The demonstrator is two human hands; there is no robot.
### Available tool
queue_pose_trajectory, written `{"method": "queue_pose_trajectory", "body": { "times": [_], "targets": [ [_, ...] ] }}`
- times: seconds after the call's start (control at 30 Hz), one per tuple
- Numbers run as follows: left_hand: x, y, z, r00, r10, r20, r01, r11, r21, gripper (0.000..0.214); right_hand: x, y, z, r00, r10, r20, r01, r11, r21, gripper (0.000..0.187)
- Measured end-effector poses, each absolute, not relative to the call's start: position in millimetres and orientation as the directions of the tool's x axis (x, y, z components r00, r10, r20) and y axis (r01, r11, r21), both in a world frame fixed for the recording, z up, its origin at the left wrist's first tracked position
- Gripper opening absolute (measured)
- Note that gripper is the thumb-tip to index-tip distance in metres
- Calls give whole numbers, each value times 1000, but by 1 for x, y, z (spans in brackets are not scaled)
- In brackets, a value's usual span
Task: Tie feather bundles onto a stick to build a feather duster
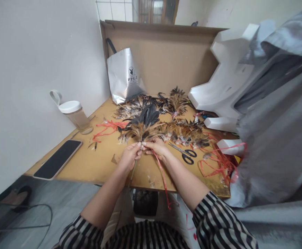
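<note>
A bundle of brown and black feathers (142, 126) fans out away from me over the table, its lower end pinched between both hands. My left hand (131, 155) is closed on the base of the bundle, with a thin stick (133, 170) running down below it. From the other side, my right hand (157, 148) grips the same base, and a red plastic string (162, 173) trails from it over the table's front edge. Black-handled scissors (186, 153) lie just right of my right hand. Fingers hide the exact point where string and feathers meet.
More feather bundles (183, 131) lie behind and to the right. Red string tangles (220, 162) cover the right side. A phone (59, 159), a lidded cup (74, 116) and a silver bag (125, 76) stand or lie leftward. White foam pieces (223, 79) and grey cloth (278, 138) border the right.
</note>
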State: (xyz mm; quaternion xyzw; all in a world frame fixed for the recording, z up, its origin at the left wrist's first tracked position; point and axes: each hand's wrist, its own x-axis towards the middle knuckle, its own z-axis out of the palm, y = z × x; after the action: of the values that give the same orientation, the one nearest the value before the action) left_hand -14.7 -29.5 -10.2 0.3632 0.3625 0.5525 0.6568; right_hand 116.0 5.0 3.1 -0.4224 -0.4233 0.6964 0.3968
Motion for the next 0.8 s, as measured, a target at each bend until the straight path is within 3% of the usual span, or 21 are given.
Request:
{"method": "queue_pose_trajectory", "body": {
  "times": [0.2, 0.53, 0.67, 0.8],
  "targets": [
    [-12, -34, -7, 91, 994, -53, -300, 78, 951, 35, 125, 7, 1, -506, 841, -195, -216, -342, -915, 35],
    [-10, -38, -1, 143, 988, 62, -97, -48, 994, 34, 129, -3, 11, -442, 882, -163, -200, -274, -941, 32],
    [-11, -35, -4, 91, 991, 97, -71, -91, 993, 30, 125, -6, 9, -391, 903, -181, -198, -275, -941, 35],
    [-17, -31, 0, 22, 971, 237, 111, -238, 965, 25, 117, -9, 5, -355, 925, -136, -114, -187, -976, 31]
  ]
}}
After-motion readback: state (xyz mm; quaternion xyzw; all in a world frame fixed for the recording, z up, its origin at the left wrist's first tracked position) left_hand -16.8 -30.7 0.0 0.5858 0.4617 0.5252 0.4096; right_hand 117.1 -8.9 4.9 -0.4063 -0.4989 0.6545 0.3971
